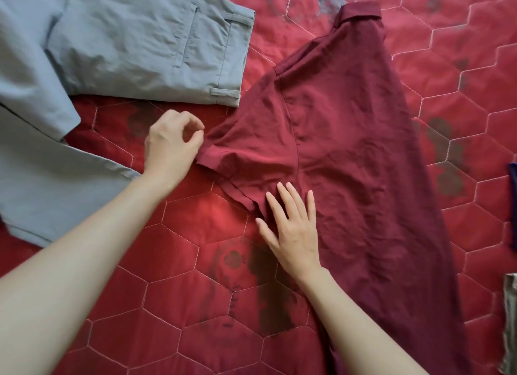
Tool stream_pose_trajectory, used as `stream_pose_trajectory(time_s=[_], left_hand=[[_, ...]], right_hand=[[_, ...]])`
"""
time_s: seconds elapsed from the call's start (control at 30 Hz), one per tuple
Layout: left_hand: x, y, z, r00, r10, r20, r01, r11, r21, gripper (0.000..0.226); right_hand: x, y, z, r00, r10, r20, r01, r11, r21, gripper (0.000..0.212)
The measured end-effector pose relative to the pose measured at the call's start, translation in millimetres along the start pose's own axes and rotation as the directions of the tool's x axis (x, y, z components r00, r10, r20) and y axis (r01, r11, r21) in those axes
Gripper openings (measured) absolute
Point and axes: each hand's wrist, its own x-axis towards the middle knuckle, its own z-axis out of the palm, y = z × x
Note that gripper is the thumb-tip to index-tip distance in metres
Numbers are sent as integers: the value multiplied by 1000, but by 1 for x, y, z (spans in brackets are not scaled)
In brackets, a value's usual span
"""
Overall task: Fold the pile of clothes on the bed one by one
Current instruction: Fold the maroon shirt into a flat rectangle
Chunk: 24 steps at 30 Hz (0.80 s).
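Cataloguing one bed [195, 304] under a red quilted cover stitched in hexagons, with dark faded prints.

Item one: a maroon short-sleeved collared shirt of woven cloth [349, 150], lying flat across the centre and running from the collar at 12 o'clock down to the hem at 5 o'clock. One sleeve points out toward 9 o'clock.

Item two: our left hand [170, 148], at 9 o'clock of the shirt, fingers curled and pinching the cuff edge of that sleeve.

Item three: our right hand [291, 226], fingers straight and spread, pressing flat on the shirt body just below the sleeve.

Item four: grey-blue cotton trousers [126, 44], folded, at 10 o'clock, showing a welt pocket and belt loops; they lie just beside the shirt's shoulder.

Item five: a dark blue cloth edge [512, 206] at 3 o'clock and a pale patterned fabric scrap [509, 324] at 4 o'clock, both cut off by the frame.
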Motion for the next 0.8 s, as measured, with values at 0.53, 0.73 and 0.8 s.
stream_pose_trajectory(time_s=[0.53,0.73,0.8], left_hand=[[-5,30,-14,984,-66,167,95,981,-169,13],[1,12,-23,991,-38,126,69,966,-249,11],[-7,-1,-8,968,-146,202,165,983,-82,12]], right_hand=[[22,-41,-27,913,308,-268,-274,949,159,16],[28,-56,-36,912,334,-239,-268,925,268,18],[17,-60,-24,938,345,-42,-326,915,237,21]])
